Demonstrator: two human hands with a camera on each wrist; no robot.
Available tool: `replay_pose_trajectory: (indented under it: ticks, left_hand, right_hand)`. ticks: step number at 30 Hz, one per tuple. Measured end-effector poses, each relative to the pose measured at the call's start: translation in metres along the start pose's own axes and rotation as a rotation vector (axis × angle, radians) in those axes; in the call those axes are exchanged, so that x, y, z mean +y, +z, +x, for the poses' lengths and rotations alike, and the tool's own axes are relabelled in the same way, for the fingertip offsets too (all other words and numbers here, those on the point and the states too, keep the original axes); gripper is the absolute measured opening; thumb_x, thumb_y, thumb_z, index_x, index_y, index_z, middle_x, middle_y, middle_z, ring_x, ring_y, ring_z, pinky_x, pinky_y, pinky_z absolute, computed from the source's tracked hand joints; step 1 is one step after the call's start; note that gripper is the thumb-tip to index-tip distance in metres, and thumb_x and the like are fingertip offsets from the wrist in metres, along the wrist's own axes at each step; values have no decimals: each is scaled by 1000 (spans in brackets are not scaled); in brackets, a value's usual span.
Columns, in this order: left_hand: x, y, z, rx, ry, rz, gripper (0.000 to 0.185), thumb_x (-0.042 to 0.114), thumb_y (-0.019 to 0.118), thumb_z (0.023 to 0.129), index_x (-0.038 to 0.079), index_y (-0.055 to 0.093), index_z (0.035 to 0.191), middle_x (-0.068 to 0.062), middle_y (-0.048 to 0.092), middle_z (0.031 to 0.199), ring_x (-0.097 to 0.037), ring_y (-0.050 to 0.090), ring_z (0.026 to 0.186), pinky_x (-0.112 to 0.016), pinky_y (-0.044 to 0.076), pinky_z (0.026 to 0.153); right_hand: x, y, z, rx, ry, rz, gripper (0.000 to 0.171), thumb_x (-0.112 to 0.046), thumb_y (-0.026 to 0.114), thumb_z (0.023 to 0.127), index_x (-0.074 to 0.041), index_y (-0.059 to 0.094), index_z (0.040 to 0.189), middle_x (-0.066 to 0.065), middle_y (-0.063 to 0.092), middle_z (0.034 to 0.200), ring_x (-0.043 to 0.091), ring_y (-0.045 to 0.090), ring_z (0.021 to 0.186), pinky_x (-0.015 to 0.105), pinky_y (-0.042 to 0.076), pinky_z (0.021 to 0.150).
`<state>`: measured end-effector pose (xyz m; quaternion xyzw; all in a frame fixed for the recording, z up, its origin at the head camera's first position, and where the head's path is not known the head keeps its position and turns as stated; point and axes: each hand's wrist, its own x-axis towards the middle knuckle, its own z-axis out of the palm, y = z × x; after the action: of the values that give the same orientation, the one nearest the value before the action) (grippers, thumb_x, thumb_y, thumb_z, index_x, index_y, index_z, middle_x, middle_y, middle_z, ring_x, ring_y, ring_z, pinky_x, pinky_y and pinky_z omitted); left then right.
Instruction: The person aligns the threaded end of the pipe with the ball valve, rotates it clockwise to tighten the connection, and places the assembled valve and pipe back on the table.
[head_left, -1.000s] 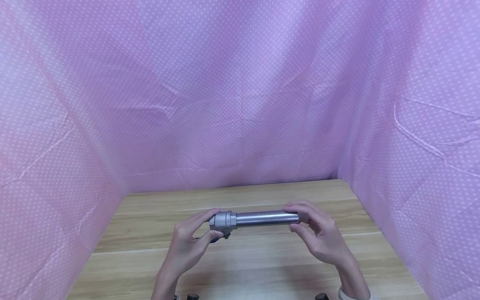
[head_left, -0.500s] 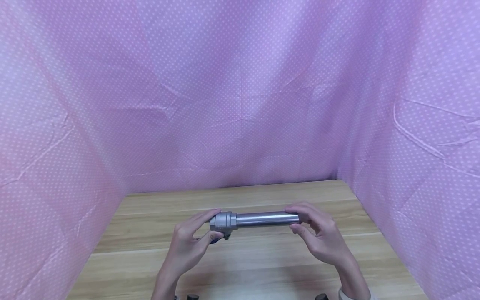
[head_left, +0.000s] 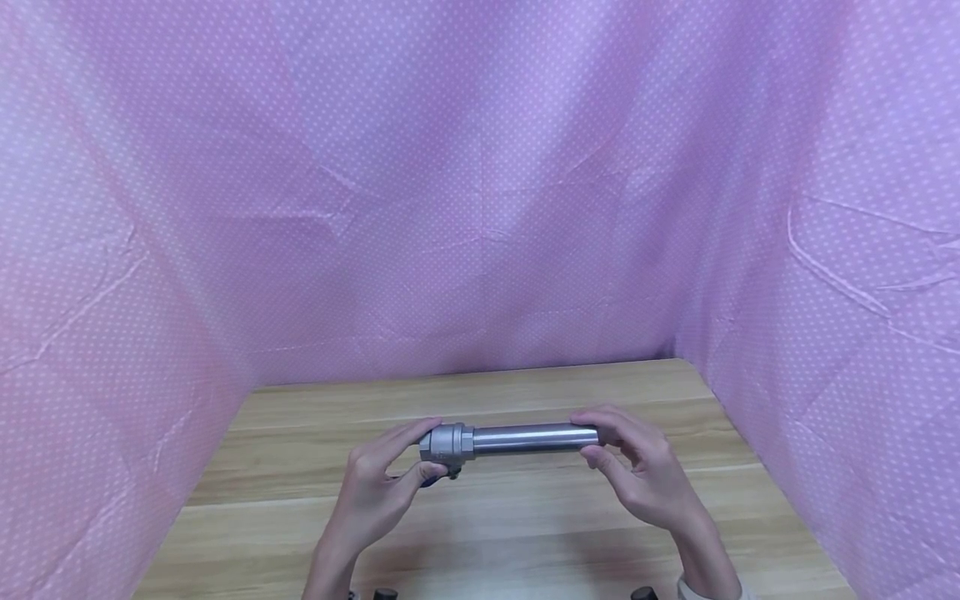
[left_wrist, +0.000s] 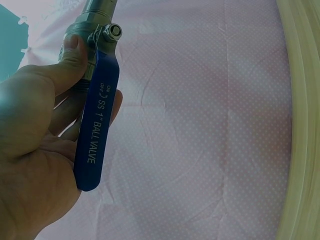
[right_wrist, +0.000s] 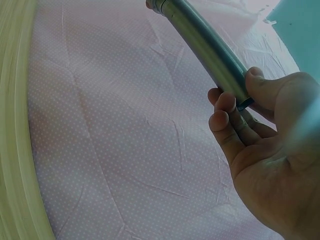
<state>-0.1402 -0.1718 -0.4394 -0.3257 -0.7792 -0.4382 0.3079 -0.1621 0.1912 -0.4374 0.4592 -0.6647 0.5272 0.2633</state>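
A steel ball valve [head_left: 447, 442] and a smooth metal pipe [head_left: 534, 438] form one straight piece, held level over the table in the head view. My left hand [head_left: 377, 483] grips the valve body at its left end, thumb on the near side and fingers on the far side. In the left wrist view the valve's blue lever handle [left_wrist: 96, 125], lettered "SS 1" BALL VALVE", runs back along the palm. My right hand [head_left: 637, 471] pinches the pipe's free right end between thumb and fingers. The joint between pipe and valve lies between both hands.
Below the hands lies a light wood-grain table [head_left: 300, 533]. Pink dotted cloth [head_left: 480, 208] hangs behind it and along both sides. Two small black knobs [head_left: 386, 593] show at the bottom edge of the head view.
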Motion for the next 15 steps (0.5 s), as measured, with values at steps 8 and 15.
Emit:
replay_pose_trajectory:
  ticks: [8, 15]
  left_hand:
    - [0, 0, 1, 0, -4, -6, 68, -5, 99, 77, 5, 77, 140, -21, 85, 123, -24, 84, 118, -14, 59, 114]
    - [1, 0, 1, 0, -12, -3, 66, -5, 98, 78, 6, 77, 140, -25, 84, 123, -22, 84, 119, -13, 60, 113]
  right_hand:
    - [0, 0, 0, 8, 12, -33, 31, 12, 73, 101, 13, 69, 132, 14, 72, 99, 11, 65, 73, 18, 57, 60]
    - [-2, -1, 1, 1, 30, -18, 40, 20, 74, 94, 13, 69, 133, 12, 72, 99, 12, 68, 77, 18, 59, 61]
